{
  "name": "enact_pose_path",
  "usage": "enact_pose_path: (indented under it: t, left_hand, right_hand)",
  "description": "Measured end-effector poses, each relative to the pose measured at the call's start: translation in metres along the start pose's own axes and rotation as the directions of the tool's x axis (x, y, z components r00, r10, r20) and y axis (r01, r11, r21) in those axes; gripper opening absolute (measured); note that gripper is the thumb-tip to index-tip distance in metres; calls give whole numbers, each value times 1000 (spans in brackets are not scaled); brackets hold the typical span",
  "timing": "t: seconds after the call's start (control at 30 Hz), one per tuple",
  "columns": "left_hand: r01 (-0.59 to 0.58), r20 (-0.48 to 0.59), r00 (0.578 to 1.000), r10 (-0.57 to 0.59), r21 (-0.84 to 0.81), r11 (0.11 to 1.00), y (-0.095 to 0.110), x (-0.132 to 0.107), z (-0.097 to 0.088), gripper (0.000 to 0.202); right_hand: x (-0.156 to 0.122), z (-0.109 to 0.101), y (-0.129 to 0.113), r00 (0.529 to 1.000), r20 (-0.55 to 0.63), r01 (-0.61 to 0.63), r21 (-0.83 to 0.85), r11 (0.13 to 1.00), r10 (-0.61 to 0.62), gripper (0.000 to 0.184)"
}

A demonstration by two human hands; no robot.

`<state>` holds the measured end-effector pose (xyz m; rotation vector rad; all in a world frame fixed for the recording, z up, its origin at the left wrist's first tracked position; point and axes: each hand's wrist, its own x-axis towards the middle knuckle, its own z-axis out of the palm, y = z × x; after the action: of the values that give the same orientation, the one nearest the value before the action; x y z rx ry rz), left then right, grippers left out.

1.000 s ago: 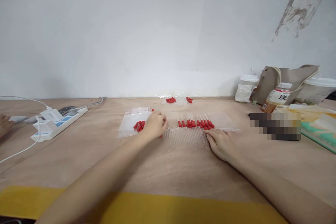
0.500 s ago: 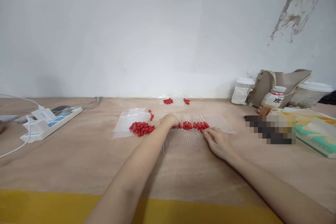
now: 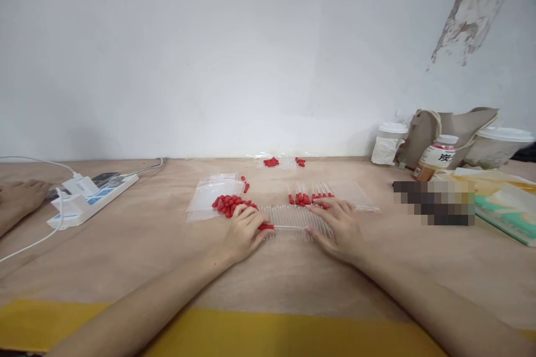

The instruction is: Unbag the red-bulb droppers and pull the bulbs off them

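Observation:
My left hand (image 3: pixel 245 231) pinches a red rubber bulb (image 3: pixel 266 227) that sits at the left end of a thin clear tube. This dropper tube (image 3: pixel 288 227) lies level between my hands, and its right end reaches the thumb of my right hand (image 3: pixel 338 230), whose fingers curl around there. Beneath it is a row of bare clear tubes (image 3: pixel 285 215). Behind the row stand tubes fitted with red bulbs (image 3: pixel 302 198), partly covered by my right fingers. A pile of loose red bulbs (image 3: pixel 230 204) rests on clear plastic bags (image 3: pixel 205 192), just beyond my left hand.
More red bulbs (image 3: pixel 271 162) lie on plastic by the wall. On the left are a power strip (image 3: pixel 94 201) with cables and another person's hand (image 3: pixel 27 196). A lidded cup (image 3: pixel 389 144), drink bottle (image 3: pixel 436 157), grey bag (image 3: pixel 425 128) and green-white packet (image 3: pixel 505 215) stand right.
My left hand has come back from the bulbed tubes toward me and now holds a red bulb. My right hand has shifted slightly to meet the tube. Another person's hand has entered at left.

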<state>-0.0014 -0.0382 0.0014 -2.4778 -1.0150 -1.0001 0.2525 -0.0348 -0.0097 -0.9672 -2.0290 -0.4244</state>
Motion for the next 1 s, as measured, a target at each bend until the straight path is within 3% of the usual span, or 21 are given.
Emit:
enact_pose_path:
  t: [0.13,0.27,0.43,0.6,1.0]
  left_hand:
    - [-51,-36,998,51,-22,998,8,-3,9,13]
    - [-77,-32,997,76,-31,997,13,0,11,13]
    - [-73,-23,997,72,-35,997,14,0,10,16]
    - [-139,-12,990,138,-65,988,13,1,11,12]
    - [-264,-20,964,265,41,964,12,-5,6,19]
  right_hand:
    - [1,8,-20,990,71,115,50,992,-119,26]
    - [0,16,-26,980,76,181,70,981,-186,17]
    - [-1,19,-25,975,45,214,60,975,-217,15]
    - [-1,15,-25,966,38,251,91,964,-256,18]
    - [-8,11,-22,951,50,293,161,942,-304,19]
